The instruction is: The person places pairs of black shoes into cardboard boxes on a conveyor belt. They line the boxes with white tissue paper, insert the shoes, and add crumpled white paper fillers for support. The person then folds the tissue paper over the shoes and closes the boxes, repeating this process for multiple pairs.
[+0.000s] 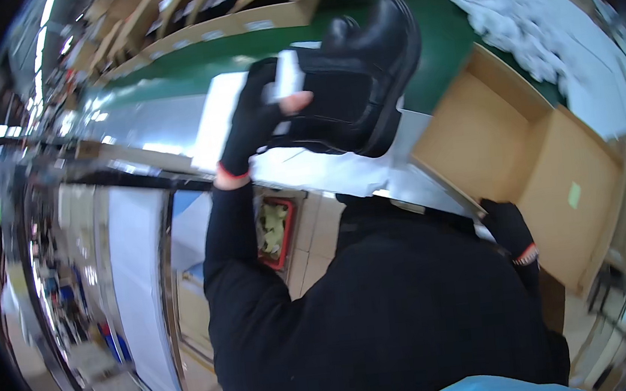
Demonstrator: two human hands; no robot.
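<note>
Right now your open cardboard box (520,153) sits at the right on the green table (449,39), its flaps spread. Your left hand (256,118), gloved in black, grips a black boot (362,78) up over the table, fingers wrapped around its shaft beside a white tag (288,73). Your right hand (510,228) rests at the box's near edge; I cannot tell whether its fingers are curled or spread.

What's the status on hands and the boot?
Left hand, black glove, grips black leather ankle boot at its shaft, lifted off the table. Right hand on open brown cardboard box rim. Nothing between boot and box.
</note>
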